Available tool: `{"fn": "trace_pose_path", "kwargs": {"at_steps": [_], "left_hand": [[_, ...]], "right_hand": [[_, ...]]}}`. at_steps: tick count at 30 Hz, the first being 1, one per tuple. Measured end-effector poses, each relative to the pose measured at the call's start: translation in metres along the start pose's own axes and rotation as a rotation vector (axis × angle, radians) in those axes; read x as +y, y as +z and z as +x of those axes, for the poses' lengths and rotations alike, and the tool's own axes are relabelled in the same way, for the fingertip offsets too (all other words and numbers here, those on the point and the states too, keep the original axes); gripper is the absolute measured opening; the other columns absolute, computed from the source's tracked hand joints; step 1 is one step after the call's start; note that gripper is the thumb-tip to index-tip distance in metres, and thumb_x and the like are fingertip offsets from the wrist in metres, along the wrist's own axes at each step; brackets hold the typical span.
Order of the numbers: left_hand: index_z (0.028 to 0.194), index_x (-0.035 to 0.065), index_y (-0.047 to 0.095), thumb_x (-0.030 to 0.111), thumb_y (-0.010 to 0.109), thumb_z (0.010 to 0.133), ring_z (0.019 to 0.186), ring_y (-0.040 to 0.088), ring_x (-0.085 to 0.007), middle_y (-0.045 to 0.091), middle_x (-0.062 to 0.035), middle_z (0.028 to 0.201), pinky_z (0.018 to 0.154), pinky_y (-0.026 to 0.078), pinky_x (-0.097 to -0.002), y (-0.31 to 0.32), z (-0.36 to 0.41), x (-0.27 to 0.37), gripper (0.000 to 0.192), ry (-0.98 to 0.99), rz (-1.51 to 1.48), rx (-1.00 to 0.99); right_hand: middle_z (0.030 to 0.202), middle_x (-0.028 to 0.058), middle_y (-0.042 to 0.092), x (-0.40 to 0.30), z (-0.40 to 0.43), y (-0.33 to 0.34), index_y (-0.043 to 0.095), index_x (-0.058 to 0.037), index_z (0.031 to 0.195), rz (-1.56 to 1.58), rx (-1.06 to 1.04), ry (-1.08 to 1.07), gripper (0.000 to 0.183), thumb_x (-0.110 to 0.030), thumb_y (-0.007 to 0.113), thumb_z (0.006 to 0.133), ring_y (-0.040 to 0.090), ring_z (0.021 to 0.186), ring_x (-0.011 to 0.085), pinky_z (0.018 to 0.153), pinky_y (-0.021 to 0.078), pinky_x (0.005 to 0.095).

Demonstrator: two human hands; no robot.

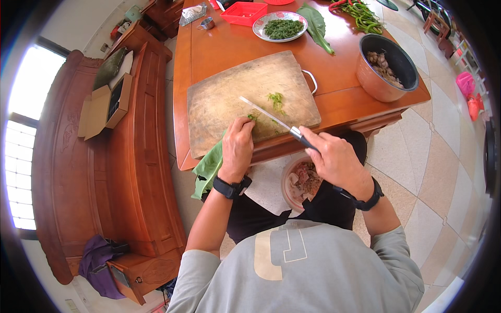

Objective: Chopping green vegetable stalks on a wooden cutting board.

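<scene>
My left hand presses a bunched green leaf against the near part of a worn wooden cutting board. The leaf's broad end hangs over the table edge, towards my lap. In my right hand is the black handle of a kitchen knife, its blade slanting across the board with the tip up and left, just beyond my left fingers. A small heap of shredded greens lies on the board past the blade. Fingers hide the cut end of the leaf in part.
Beyond the board on the wooden table are a plate of shredded greens, another large leaf, green peppers and a red basket. A pot holding garlic bulbs stands right. Below, a waste bucket sits between my legs.
</scene>
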State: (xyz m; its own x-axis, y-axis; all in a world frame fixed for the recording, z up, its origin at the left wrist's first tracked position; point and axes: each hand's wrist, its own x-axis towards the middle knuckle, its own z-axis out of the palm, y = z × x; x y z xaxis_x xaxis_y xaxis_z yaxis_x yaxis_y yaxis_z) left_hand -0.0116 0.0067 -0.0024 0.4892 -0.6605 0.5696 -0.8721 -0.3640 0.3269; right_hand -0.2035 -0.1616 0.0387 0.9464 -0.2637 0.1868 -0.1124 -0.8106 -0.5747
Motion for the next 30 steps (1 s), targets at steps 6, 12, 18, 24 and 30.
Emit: {"fn": "trace_pose_path", "kwargs": {"at_steps": [6, 12, 18, 24, 30], "left_hand": [[0.094, -0.0022, 0.070, -0.004, 0.062, 0.084, 0.091, 0.065, -0.0338, 0.065, -0.0136, 0.099, 0.079, 0.053, -0.0398, 0.000, -0.001, 0.000, 0.013, -0.013, 0.003, -0.014], [0.093, -0.0029, 0.068, -0.007, 0.060, 0.081, 0.090, 0.064, -0.0363, 0.065, -0.0155, 0.099, 0.078, 0.053, -0.0414, -0.001, -0.002, 0.000, 0.015, 0.000, 0.033, -0.037], [0.085, -0.0041, 0.065, -0.008, 0.057, 0.076, 0.092, 0.061, -0.0358, 0.062, -0.0148, 0.097, 0.080, 0.051, -0.0431, 0.000, -0.001, 0.002, 0.013, 0.004, 0.010, -0.011], [0.084, -0.0039, 0.064, -0.008, 0.057, 0.075, 0.093, 0.061, -0.0354, 0.062, -0.0149, 0.098, 0.081, 0.051, -0.0428, 0.001, -0.003, 0.001, 0.011, -0.029, 0.018, -0.037], [0.085, -0.0034, 0.064, -0.008, 0.058, 0.076, 0.092, 0.062, -0.0350, 0.062, -0.0139, 0.098, 0.079, 0.052, -0.0425, 0.004, -0.005, -0.004, 0.012, -0.025, 0.017, -0.039]], "right_hand": [[0.088, 0.0176, 0.064, 0.001, -0.001, -0.003, 0.054, -0.0086, 0.135, 0.092, 0.052, -0.067, 0.045, -0.015, 0.061, 0.090, 0.065, 0.077, 0.0367, 0.068, 0.0539, 0.0452], [0.082, 0.0168, 0.062, -0.006, -0.014, -0.010, 0.053, -0.0082, 0.136, 0.072, -0.049, -0.083, 0.049, -0.013, 0.063, 0.088, 0.064, 0.071, 0.0363, 0.063, 0.0530, 0.0450], [0.083, 0.0156, 0.062, -0.004, -0.020, -0.010, 0.052, -0.0069, 0.136, 0.064, -0.042, -0.111, 0.050, -0.013, 0.064, 0.087, 0.064, 0.070, 0.0344, 0.061, 0.0528, 0.0425], [0.081, 0.0148, 0.061, -0.010, -0.024, -0.018, 0.052, -0.0060, 0.135, 0.052, -0.050, -0.105, 0.050, -0.012, 0.065, 0.087, 0.064, 0.068, 0.0332, 0.060, 0.0530, 0.0418], [0.079, 0.0132, 0.060, -0.012, -0.024, -0.011, 0.052, -0.0059, 0.135, -0.003, -0.046, -0.105, 0.051, -0.013, 0.065, 0.087, 0.064, 0.061, 0.0313, 0.055, 0.0532, 0.0399]]}}
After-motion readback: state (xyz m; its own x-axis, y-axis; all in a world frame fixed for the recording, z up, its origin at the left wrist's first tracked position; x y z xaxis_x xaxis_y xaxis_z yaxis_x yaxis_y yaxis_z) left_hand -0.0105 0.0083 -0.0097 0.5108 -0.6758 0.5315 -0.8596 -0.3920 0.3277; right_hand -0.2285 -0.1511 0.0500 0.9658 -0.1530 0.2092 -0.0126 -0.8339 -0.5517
